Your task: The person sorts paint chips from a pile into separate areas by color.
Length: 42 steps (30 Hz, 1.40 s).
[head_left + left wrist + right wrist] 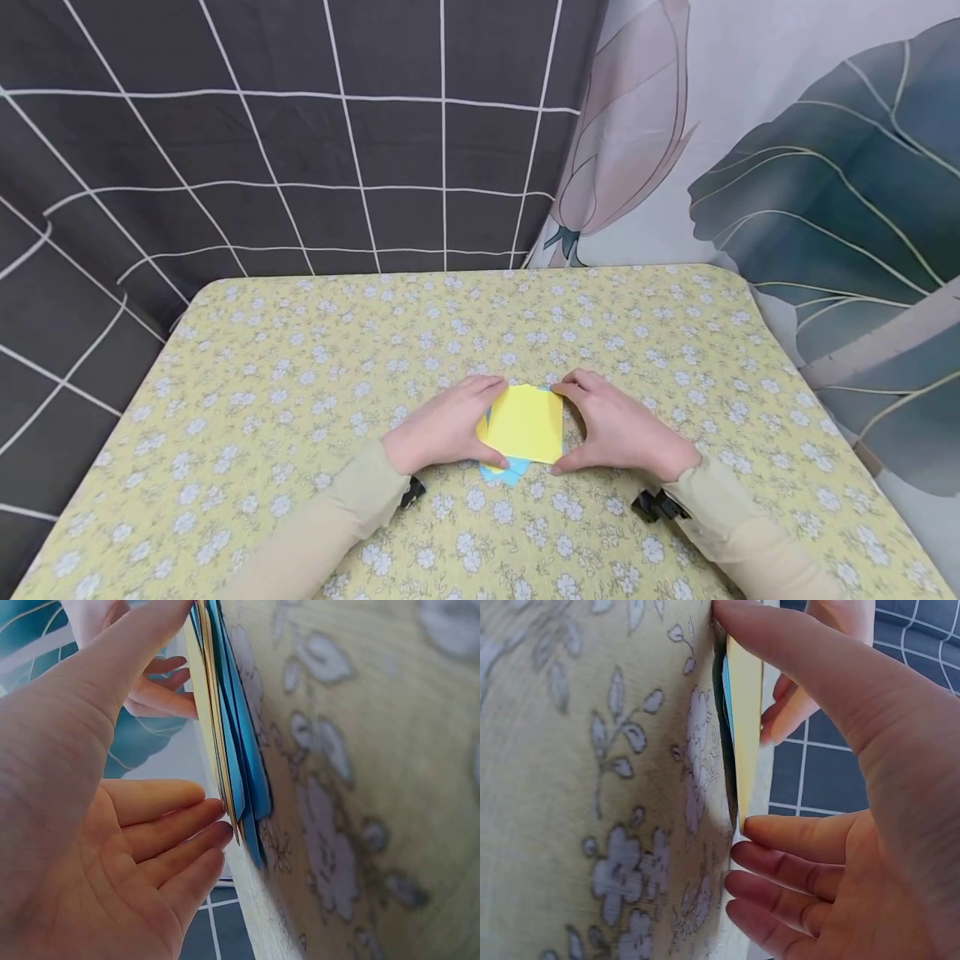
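Both hands frame a small stack of paper squares [525, 423], yellow sheet on top, blue ones under it. Left hand [442, 425] cups the stack's left edge, thumb at the near corner and fingers curled at the far side; right hand [618, 425] does the same on the right edge. In the wrist views the fingertips [214, 825] touch the sheet edges, so each hand pinches the stack lightly. Blue corner [504, 473] pokes out toward the person. Stack lies flat, approx. mid-desk, a bit toward the near edge. Desk [300, 375] wears a yellow cloth w/ small white flowers. Behind: dark grid-pattern curtain [262, 142] at left, pale cloth w/ big teal leaves [825, 192] at right.
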{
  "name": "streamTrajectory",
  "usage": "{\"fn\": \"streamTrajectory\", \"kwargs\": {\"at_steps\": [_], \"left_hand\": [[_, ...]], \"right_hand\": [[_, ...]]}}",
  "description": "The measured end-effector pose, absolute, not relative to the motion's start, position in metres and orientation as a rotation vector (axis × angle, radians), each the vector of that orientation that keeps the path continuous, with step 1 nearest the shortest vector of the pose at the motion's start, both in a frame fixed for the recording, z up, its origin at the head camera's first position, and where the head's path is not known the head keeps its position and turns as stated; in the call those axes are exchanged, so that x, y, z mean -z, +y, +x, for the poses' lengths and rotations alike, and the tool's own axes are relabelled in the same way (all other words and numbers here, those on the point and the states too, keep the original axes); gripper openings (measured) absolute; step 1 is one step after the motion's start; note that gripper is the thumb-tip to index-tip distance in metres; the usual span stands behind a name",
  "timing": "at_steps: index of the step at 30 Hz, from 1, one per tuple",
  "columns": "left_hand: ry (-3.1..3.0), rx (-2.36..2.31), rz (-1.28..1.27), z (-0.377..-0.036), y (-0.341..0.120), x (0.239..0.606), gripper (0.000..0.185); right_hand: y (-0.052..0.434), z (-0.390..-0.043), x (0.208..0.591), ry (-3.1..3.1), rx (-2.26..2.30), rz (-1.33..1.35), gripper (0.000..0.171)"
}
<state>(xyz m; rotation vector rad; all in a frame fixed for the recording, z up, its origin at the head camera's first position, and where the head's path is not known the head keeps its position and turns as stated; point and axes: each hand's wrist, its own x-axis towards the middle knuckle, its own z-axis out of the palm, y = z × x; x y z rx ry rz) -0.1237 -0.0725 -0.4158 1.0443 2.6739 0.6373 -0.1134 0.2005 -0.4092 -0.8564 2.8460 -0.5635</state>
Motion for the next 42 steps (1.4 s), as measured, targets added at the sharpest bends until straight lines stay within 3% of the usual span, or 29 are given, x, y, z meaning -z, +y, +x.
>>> {"fn": "streamTrajectory", "kwargs": {"at_steps": [15, 23, 31, 42], "left_hand": [[2.707, -0.73, 0.99, -0.132, -0.088, 0.412, 0.109], [2.779, -0.884, 0.779, -0.162, -0.136, 0.397, 0.115], [2.787, -0.879, 0.566, -0.199, -0.192, 0.391, 0.112], [2.688, -0.881, 0.506, -0.212, -0.216, 0.406, 0.105]], "right_hand": [[0.184, -0.134, 0.404, 2.84, 0.644, -0.923, 0.103], [0.129, -0.186, 0.394, 2.803, 0.711, -1.038, 0.109], [0.058, -0.241, 0.396, 2.712, 0.706, -1.006, 0.104], [0.029, -0.256, 0.418, 2.667, 0.643, -1.009, 0.101]]}}
